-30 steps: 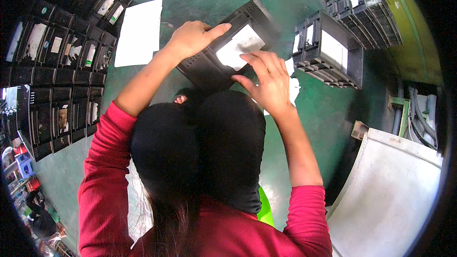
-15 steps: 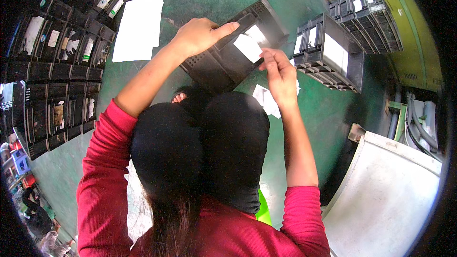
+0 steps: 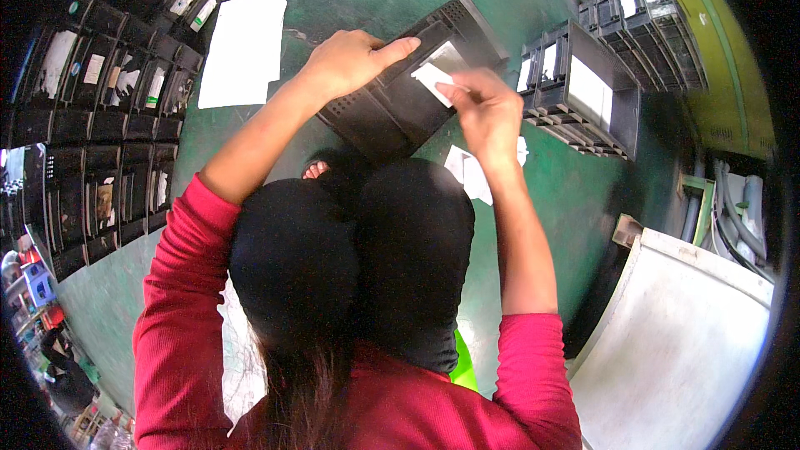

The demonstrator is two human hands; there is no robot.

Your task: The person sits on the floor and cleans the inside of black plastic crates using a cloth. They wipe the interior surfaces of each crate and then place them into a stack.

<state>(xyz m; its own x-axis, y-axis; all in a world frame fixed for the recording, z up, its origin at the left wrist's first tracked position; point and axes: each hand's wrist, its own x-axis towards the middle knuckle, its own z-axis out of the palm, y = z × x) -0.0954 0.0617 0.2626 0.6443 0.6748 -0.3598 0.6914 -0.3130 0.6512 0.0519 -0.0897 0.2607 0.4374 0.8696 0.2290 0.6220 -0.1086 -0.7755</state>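
A black plastic crate [image 3: 367,121] lies tilted in front of my knees, one side facing up. My left hand [image 3: 350,60] is closed over its upper left edge, thumb pressed on the facing side and the other fingers mostly hidden. Between thumb and fingers, my right hand [image 3: 492,112] pinches a white paper label [image 3: 431,80] that is partly lifted off the crate. Behind the lifted part shows a whitish patch on the crate side. Crumpled white paper scraps [image 3: 472,175] lie on the floor beside my right wrist.
Stacked black crates [image 3: 100,117] with labels line the left. More black crates [image 3: 596,87] stand at the right by a green cabinet [image 3: 733,58]. White sheets [image 3: 242,50] lie on the green floor at upper left. A white-topped surface [image 3: 683,342] is at lower right.
My right hand has moved up and left over the crate, folding the pinched label back across itself. The left hand and the crate have hardly moved.
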